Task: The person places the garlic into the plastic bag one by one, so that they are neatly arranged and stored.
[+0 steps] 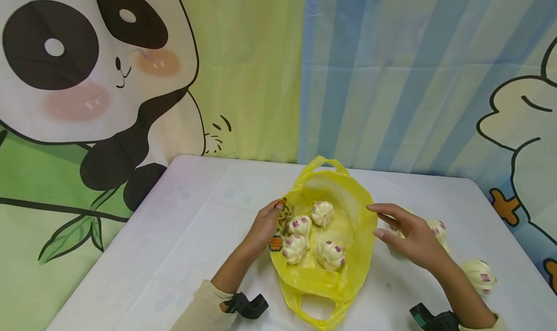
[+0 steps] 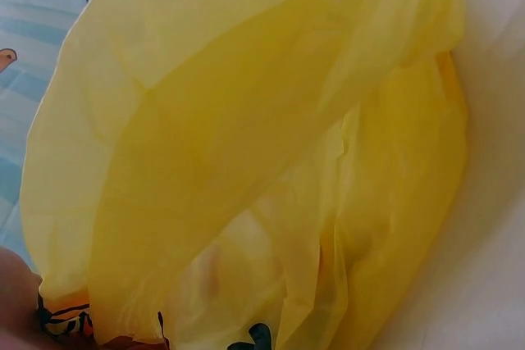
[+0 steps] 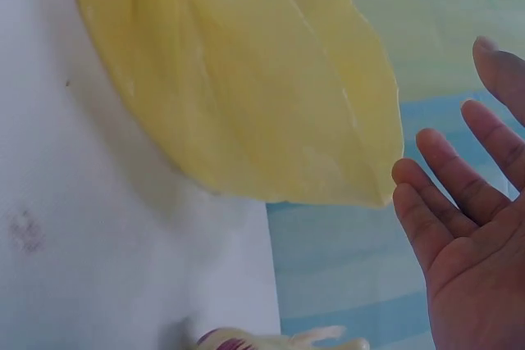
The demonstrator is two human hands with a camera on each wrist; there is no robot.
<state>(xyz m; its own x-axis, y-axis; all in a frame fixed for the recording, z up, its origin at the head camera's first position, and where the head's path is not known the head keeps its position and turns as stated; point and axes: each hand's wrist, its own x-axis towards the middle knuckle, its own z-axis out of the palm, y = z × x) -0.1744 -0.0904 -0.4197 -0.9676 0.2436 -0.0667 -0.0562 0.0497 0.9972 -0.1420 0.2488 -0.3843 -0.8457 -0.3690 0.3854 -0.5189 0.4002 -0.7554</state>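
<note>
A thin, creased yellow plastic bag [image 1: 322, 280] is gripped at its rim by the left hand [image 1: 265, 225]; right of that hand, four ridged, rounded garlic bulbs [image 1: 323, 213] are held inside. The right hand [image 1: 411, 238] is loosely extended, nothing grasped; loose bulbs [image 1: 480, 276] are seen beside it.

Bag [image 1: 313, 280] in all three views

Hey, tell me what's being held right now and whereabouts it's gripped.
The left hand holds the yellow bag by the rim at its printed side. The right hand, near the opposite side, holds nothing.
</note>
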